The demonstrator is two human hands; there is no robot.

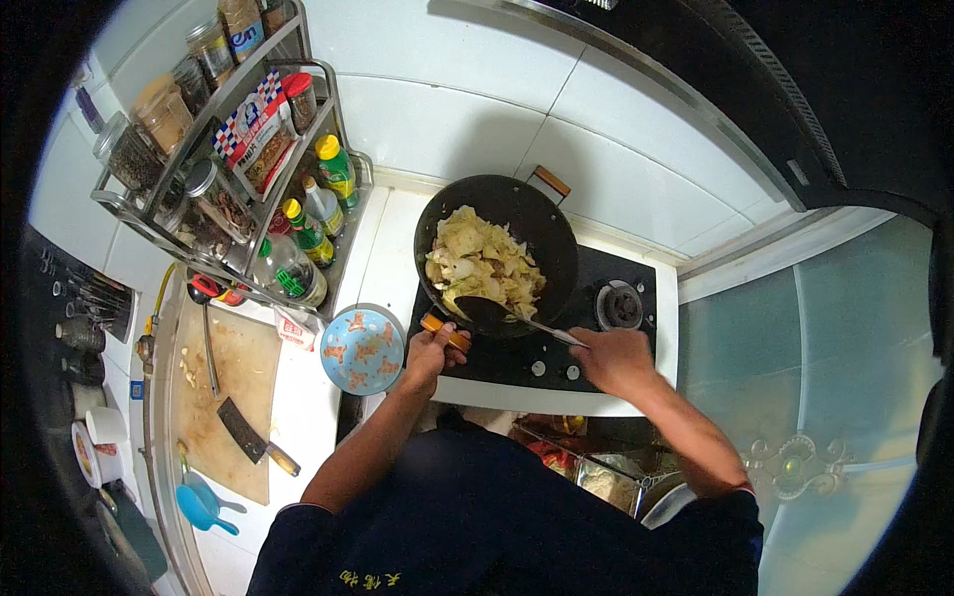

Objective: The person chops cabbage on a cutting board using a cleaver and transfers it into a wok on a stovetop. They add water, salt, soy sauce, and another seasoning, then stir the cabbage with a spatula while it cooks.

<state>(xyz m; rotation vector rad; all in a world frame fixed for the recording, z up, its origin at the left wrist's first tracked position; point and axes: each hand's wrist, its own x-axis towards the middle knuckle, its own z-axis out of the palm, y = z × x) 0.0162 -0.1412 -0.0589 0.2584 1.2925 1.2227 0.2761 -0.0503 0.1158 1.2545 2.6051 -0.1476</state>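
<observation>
A black wok (554,260) stands over the left side of the black gas hob (467,370), filled with chopped pale yellow-green cabbage (484,253). My left hand (429,355) is wrapped round the wok's near orange-brown handle (444,333). In my right hand (614,360) is the grey handle of a spatula (484,312). Its dark blade rests in the wok, against the near edge of the cabbage. On the wok's far side a second wooden handle (550,182) sticks up toward the wall.
Left of the hob sits a blue patterned plate (363,350). A cleaver (243,431) lies on a cutting board (224,363), with a blue scoop (204,509) near the board's lower end. A metal rack (260,189) holds jars and bottles. An uncovered burner (618,305) is right of the wok.
</observation>
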